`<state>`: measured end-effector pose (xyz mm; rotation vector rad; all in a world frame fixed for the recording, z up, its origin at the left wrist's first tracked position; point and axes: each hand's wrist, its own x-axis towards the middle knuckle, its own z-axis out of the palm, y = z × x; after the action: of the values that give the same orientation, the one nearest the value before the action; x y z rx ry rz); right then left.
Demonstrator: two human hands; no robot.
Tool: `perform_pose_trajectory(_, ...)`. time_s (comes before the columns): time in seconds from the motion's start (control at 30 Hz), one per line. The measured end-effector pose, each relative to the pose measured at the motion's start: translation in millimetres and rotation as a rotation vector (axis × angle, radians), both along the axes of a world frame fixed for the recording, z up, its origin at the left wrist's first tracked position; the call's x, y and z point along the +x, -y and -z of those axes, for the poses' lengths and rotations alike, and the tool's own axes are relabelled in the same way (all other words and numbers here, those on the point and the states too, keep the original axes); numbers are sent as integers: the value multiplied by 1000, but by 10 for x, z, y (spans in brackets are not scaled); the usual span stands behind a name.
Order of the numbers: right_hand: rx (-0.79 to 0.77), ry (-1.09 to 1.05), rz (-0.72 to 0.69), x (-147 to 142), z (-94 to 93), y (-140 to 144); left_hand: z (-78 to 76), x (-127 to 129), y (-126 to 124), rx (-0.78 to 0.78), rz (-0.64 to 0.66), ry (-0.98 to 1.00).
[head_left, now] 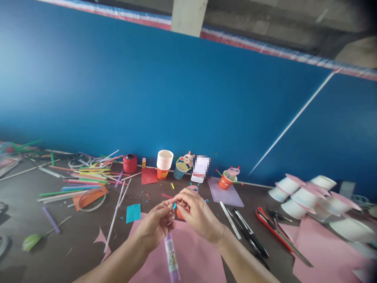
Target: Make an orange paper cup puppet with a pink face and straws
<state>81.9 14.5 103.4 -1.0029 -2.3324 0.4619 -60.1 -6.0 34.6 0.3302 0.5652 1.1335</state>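
My left hand [153, 225] and my right hand [198, 214] meet at the middle of the table, fingertips pinched together. Between them shows a small teal piece [174, 206], perhaps paper; the fingers hide most of it. Right behind my hands stands an orange-red cup [179, 214], mostly covered, with a pink and teal shape [193, 188] rising above my right knuckles. Below my left hand a purple tube with a printed picture [171, 257] lies on a pink sheet [197, 251]. A teal paper square [133, 213] lies to the left.
Colored sticks [88, 177] are heaped at the left. Stacked paper cups [164, 161], a blue decorated cup [180, 170] and an orange decorated cup [227, 181] line the back. Pens [251, 234], a red utility knife [275, 228] and white cups [306, 196] are at right.
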Motion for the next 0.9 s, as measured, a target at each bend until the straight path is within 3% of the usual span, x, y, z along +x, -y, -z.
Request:
perform_pose_trajectory(0.2, -50, 48, 7, 3, 17, -64, 35, 2, -14, -17, 19, -4)
perform_pose_trajectory(0.37, -54, 172, 98, -67, 23, -187, 168, -15, -130, -40, -364, -372)
perform_pose_trajectory(0.43, -56, 233, 122, -146, 29, -245, 213, -35, -195, -75, -433, -441)
perform_pose_trajectory(0.67, -89, 524, 160, -459, 106, -436, 303, -65, -331, -81, -344, -352)
perform_pose_trajectory(0.9, -99, 599, 130, -553, 143, -563, 350, -53, -345, -32, -362, -333)
